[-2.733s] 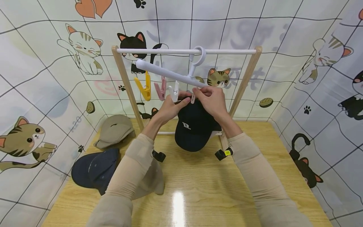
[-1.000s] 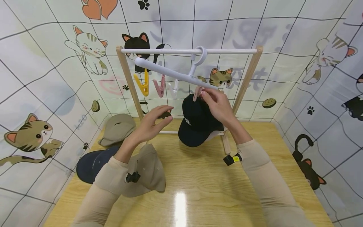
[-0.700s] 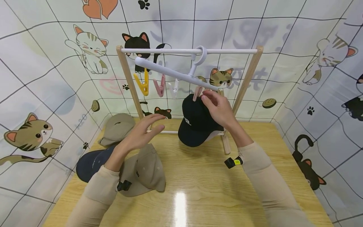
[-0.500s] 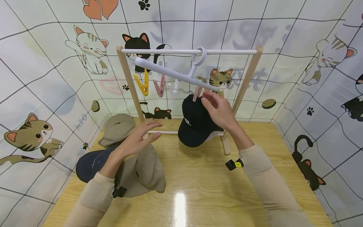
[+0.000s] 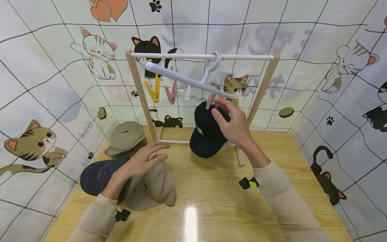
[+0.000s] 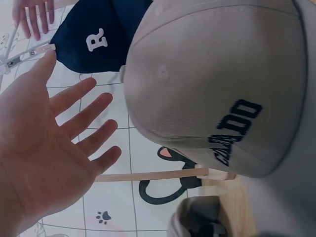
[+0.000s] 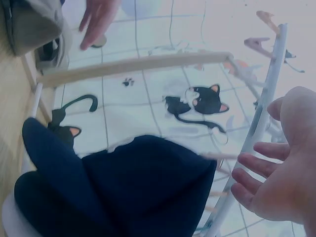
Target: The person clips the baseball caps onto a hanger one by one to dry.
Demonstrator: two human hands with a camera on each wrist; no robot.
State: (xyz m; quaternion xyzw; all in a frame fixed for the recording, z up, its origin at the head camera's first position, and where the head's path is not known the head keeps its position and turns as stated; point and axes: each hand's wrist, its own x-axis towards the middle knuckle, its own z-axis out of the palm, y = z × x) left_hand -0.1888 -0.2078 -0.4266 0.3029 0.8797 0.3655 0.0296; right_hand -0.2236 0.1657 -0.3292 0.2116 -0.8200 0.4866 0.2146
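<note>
A black baseball cap (image 5: 204, 134) with a white letter hangs by its edge from a pale pink clothespin (image 5: 210, 101) under the low right end of a white hanger (image 5: 184, 80). My right hand (image 5: 232, 124) is beside that clothespin and the cap's top, fingers loosely bent. In the right wrist view its fingers (image 7: 256, 165) hold nothing. My left hand (image 5: 140, 163), fingers spread, hovers over the caps at the left. Below it lie a beige cap (image 5: 158, 185) with dark lettering and a navy cap (image 5: 101, 174); a khaki cap (image 5: 125, 137) sits behind them.
The hanger hooks over the white rod (image 5: 169, 56) of a wooden-legged rack (image 5: 263, 87). A yellow clothespin (image 5: 153, 90), a pink clothespin (image 5: 171, 93) and a white clothespin (image 5: 185, 95) hang along its left arm. A cat-print cloth (image 5: 317, 101) encloses the wooden table (image 5: 217, 201).
Both hands earlier worked at the clothespin on the black cap. My left hand has left it and moved down and left to the caps; my right hand has loosened and drawn slightly down.
</note>
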